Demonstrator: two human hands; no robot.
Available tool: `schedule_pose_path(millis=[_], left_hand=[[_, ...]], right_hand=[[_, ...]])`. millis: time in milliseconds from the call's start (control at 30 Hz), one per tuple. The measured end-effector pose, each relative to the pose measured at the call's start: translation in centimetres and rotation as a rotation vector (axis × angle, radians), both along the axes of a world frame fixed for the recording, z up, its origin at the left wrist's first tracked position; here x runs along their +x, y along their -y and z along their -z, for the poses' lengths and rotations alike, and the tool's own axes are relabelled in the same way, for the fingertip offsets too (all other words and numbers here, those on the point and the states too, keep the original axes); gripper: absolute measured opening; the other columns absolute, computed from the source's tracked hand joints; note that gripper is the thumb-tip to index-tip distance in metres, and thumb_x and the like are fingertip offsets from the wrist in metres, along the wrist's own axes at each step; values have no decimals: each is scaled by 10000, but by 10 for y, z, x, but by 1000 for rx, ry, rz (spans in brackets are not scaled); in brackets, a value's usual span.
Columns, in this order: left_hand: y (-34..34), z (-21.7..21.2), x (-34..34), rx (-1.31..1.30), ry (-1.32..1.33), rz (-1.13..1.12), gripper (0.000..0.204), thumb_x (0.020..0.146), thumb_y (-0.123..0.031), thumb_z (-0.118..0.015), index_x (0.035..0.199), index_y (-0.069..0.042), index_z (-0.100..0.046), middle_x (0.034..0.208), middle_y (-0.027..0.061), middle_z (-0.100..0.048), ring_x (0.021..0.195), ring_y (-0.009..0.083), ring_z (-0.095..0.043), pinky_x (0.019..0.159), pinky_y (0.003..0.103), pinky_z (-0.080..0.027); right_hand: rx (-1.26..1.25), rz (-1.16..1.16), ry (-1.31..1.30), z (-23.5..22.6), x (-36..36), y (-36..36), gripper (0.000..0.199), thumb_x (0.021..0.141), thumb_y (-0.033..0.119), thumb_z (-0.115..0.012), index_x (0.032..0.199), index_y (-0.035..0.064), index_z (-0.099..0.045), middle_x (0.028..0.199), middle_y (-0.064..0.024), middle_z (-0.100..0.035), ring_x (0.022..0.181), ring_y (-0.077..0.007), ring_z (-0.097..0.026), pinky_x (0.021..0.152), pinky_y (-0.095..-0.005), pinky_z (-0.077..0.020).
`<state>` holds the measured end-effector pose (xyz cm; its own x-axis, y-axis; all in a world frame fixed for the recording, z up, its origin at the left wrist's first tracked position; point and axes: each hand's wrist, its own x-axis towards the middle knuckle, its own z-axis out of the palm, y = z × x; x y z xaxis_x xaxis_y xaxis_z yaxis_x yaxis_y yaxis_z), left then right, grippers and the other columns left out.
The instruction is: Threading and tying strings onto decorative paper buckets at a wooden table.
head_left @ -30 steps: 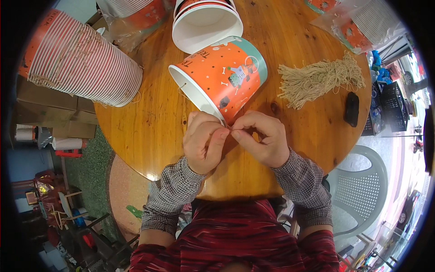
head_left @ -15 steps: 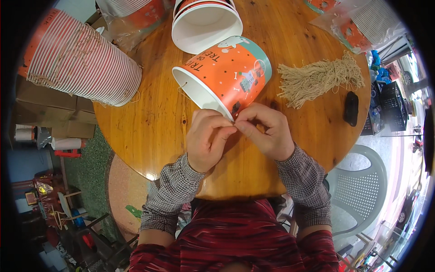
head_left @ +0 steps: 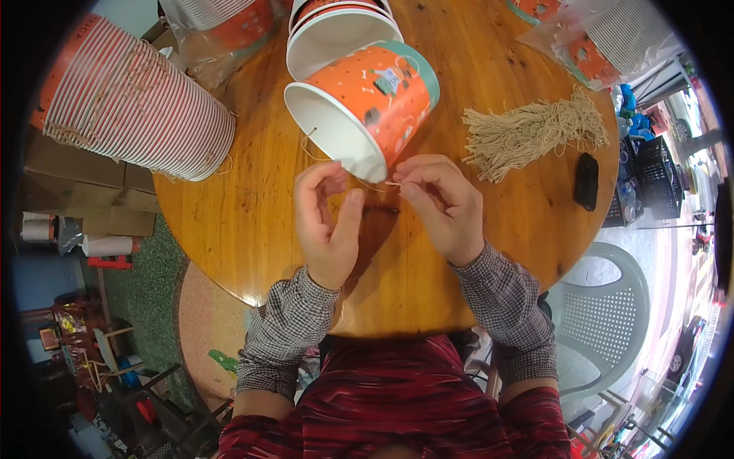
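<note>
An orange paper bucket (head_left: 367, 92) with a teal base band and white rim lies on its side, its mouth facing me and to the left. A thin beige string (head_left: 309, 142) passes through the rim's left part and runs inside it. My right hand (head_left: 442, 203) pinches the string's end just below the near edge of the rim. Left of it, my left hand (head_left: 329, 222) is apart from the bucket wall, thumb and fingers separated, with nothing seen between them. Whether its fingertips touch the string cannot be told.
Nested buckets (head_left: 145, 107) with strings lean at the left. More white-lined buckets (head_left: 340, 42) stand behind. A bundle of beige strings (head_left: 531, 136) and a black oblong object (head_left: 586, 181) lie right on the round wooden table (head_left: 252, 222). A grey plastic chair (head_left: 600, 314) is at the right.
The bucket has rolled, its printed figure moving up and away from me. My left hand has let go and drawn back left; my right hand keeps its pinch on the string.
</note>
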<state>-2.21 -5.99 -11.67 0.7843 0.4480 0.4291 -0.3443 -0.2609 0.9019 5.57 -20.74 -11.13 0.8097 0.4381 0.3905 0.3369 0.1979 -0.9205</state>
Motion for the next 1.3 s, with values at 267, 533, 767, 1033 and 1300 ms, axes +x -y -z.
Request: schedule_pose_path(millis=[267,533,767,1033,1300], left_hand=[[0,-2,28,28,-61,140,465,885,-81,-587,1312,5,-423,1159,106,-523,1032,178,-533,877,301,-444],[3,-14,56,296,-219,108,195,910,-113,-572,1046,11,-636,783,85,-668,661,112,-631,600,255,-511],[17,-2,40,415,-167,143,221,845,-79,-629,1040,21,-600,809,168,-657,694,238,-686,620,308,-551],[18,-1,43,398,-112,158,438,850,-77,-621,1243,39,-467,859,178,-670,750,265,-701,624,329,-574],[19,-2,42,369,-140,170,441,839,-66,-623,1239,39,-472,825,169,-663,717,264,-697,612,321,-565]], right_hand=[[-22,265,73,-9,-1,1,107,802,-12,-669,898,23,-640,1080,-105,-586,769,-128,-556,662,-251,-468],[-170,387,344,-7,10,8,109,794,10,-672,897,25,-638,1179,-169,-579,1031,-246,-575,866,-336,-468],[-111,283,207,-4,5,5,104,813,11,-630,915,13,-611,1229,-189,-555,1086,-277,-576,924,-350,-455],[-167,277,222,-5,9,9,103,799,3,-635,899,11,-613,1231,-168,-552,1038,-272,-587,904,-339,-463],[-221,277,253,-10,9,10,111,788,-5,-648,891,10,-610,1206,-153,-555,955,-232,-593,810,-317,-488]])
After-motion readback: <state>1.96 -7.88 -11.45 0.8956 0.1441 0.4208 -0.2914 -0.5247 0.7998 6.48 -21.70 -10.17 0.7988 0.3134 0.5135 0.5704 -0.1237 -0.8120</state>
